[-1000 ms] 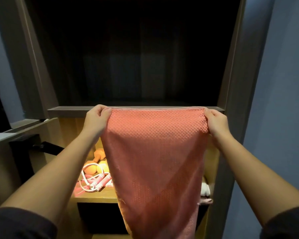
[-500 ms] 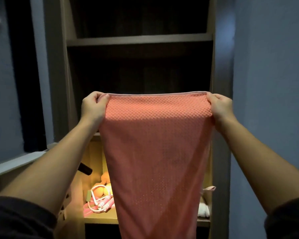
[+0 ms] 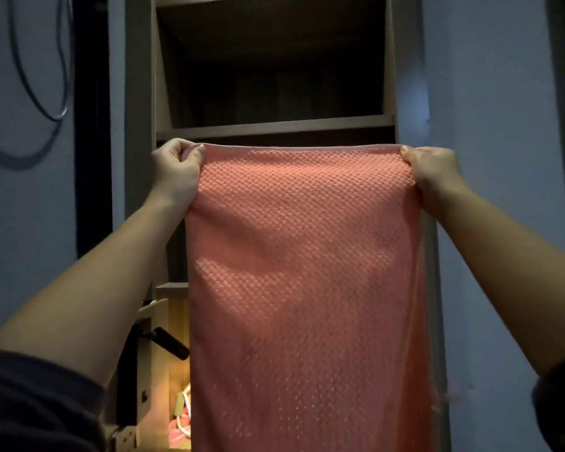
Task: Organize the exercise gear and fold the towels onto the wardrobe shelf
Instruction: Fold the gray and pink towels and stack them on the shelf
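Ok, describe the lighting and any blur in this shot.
Head view: dim overall, with warm light only in the lower compartment; head view: the recess above the upper shelf is nearly black; head view: the towel shows crisp weave near the top and a smeared lower right edge.

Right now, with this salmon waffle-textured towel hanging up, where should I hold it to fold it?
Probably the two top corners, pinched from the outer sides, as the left hand and right hand do now. The salmon waffle-textured towel hangs flat between them, so bringing those corners together should halve it cleanly. Its bottom edge is out of view.
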